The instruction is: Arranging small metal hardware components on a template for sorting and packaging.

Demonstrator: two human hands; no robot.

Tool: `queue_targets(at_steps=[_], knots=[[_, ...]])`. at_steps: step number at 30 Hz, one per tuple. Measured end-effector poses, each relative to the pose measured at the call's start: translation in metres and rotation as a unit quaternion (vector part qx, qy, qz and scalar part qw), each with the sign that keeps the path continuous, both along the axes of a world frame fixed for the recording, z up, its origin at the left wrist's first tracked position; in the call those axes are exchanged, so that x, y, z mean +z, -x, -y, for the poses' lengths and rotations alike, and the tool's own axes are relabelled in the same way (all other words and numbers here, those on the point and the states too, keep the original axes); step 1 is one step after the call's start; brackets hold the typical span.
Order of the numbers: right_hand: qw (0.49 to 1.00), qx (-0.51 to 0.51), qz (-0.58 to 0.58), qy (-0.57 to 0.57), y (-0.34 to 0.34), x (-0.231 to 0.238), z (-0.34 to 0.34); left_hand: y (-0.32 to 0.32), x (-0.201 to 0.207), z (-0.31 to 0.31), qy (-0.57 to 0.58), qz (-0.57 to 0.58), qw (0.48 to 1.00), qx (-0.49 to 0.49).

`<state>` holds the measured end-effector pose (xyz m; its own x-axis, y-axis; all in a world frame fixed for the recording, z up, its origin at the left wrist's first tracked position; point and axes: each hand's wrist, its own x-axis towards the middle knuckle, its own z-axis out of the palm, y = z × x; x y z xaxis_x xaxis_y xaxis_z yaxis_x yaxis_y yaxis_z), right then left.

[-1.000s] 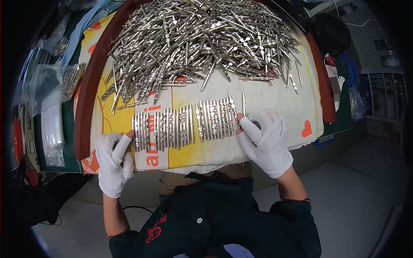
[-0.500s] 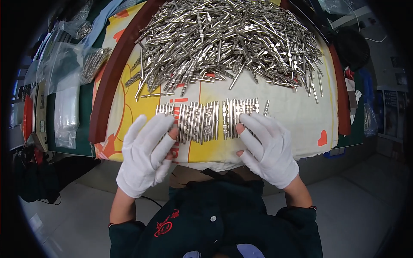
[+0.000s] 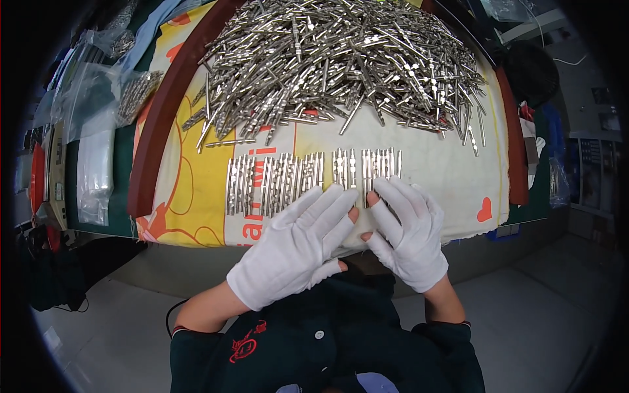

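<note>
A row of slim, shiny metal rods with stepped, grooved sections (image 3: 275, 187) lies side by side on the cloth, split into several groups. My left hand (image 3: 295, 239), in a white glove with bare thumb and index fingertips, is open. Its outstretched fingers rest over the lower ends of the rods around the middle of the row. My right hand (image 3: 409, 236), gloved the same way, is also open, its fingers laid flat over the lower part of the rightmost group (image 3: 381, 162). The rod ends under both hands are hidden.
Beyond the row lies a large heap of the same metal rods (image 3: 341, 65). Dark red rails border the cloth at the left (image 3: 157, 141) and right (image 3: 514, 144). Clear plastic bags (image 3: 98, 154), one holding rods (image 3: 137, 98), lie on the green surface at the left.
My left hand has moved right from the row's left end to its middle. The right-hand groups are parted differently, and the loose slanted rod at the far right now lines up with the row.
</note>
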<state>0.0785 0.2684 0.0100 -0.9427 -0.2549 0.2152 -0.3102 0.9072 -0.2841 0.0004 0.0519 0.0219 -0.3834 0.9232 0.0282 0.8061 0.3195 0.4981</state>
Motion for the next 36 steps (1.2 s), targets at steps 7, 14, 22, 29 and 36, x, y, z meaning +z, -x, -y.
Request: queue_targets(at_steps=[7, 14, 22, 29, 36], knots=[[0.998, 0.003, -0.034, 0.049, 0.001, -0.005, -0.003, -0.001, 0.0, -0.009, 0.007, -0.022, 1.0, -0.011], [0.98, -0.08, -0.141, 0.113, -0.008, -0.016, -0.011, -0.003, 0.001, -0.018, 0.014, -0.023, 1.0, -0.012], [0.976, -0.114, -0.143, 0.118, -0.007, -0.025, -0.012, -0.002, 0.0, -0.017, -0.012, 0.002, 1.0, -0.017], [0.975, -0.125, -0.15, 0.108, -0.007, -0.026, -0.01, 0.003, 0.003, 0.014, 0.009, -0.026, 0.998, 0.065], [0.973, -0.129, -0.17, 0.089, -0.003, -0.027, -0.007, -0.008, -0.002, -0.005, 0.0, 0.006, 1.0, 0.028]])
